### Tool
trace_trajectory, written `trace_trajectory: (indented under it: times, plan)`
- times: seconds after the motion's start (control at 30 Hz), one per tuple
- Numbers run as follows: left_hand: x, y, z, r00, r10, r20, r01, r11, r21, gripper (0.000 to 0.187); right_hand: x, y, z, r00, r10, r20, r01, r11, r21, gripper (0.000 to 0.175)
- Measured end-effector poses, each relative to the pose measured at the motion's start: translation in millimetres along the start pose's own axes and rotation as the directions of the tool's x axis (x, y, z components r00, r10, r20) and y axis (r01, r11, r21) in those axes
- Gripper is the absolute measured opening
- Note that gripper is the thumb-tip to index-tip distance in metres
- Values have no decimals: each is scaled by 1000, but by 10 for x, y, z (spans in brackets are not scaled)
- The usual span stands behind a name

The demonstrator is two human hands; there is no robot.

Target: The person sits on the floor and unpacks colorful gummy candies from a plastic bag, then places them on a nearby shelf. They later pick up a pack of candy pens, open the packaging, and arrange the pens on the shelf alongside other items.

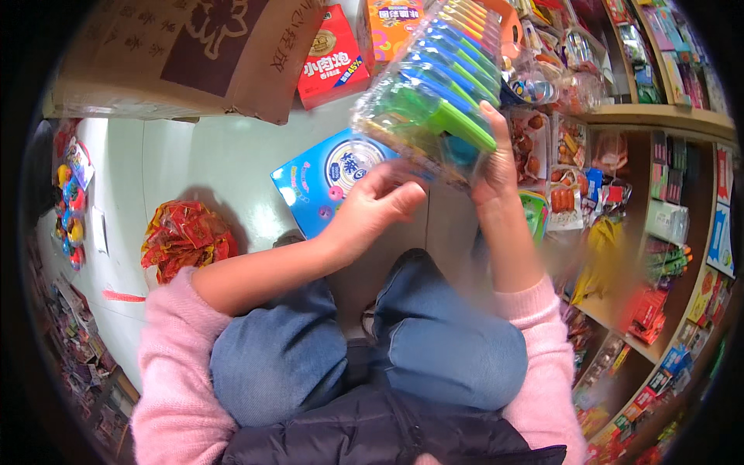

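Note:
My right hand [497,157] grips the lower right side of a clear plastic-wrapped pack [386,102] of several green, blue and yellow plastic items, held tilted above the floor. The thumb lies on the pack's side; the other fingers are mostly hidden behind it. My left hand [383,200] is just below the pack's lower edge, slightly blurred, with loosely bent fingers and nothing visible in it. Beneath the left hand, a blue printed box [308,186] lies on the floor, partly covered by the hand and the pack.
A large cardboard carton [145,70] stands at upper left, beside a red box [334,70] and an orange box [389,29]. A red-and-yellow plastic bag [189,235] rests on the pale floor [192,157]. Shelves [651,116] of packaged goods line the right side.

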State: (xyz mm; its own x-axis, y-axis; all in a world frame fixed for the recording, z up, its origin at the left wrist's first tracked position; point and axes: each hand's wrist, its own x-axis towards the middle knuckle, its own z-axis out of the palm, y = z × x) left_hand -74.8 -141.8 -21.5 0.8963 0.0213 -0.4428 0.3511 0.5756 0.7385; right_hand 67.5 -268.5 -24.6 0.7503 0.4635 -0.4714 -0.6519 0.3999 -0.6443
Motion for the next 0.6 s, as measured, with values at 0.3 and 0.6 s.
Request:
trace_trajectory:
  times: [0.3, 0.6]
  plan:
    - [114, -33, 45, 977, 51, 205, -101, 965, 240, 35, 7, 122, -25, 999, 39, -6, -39, 999, 12, 49]
    - [103, 370, 136, 938, 153, 310, -77, 967, -244, 34, -28, 95, -79, 1000, 16, 19, -13, 986, -165, 53]
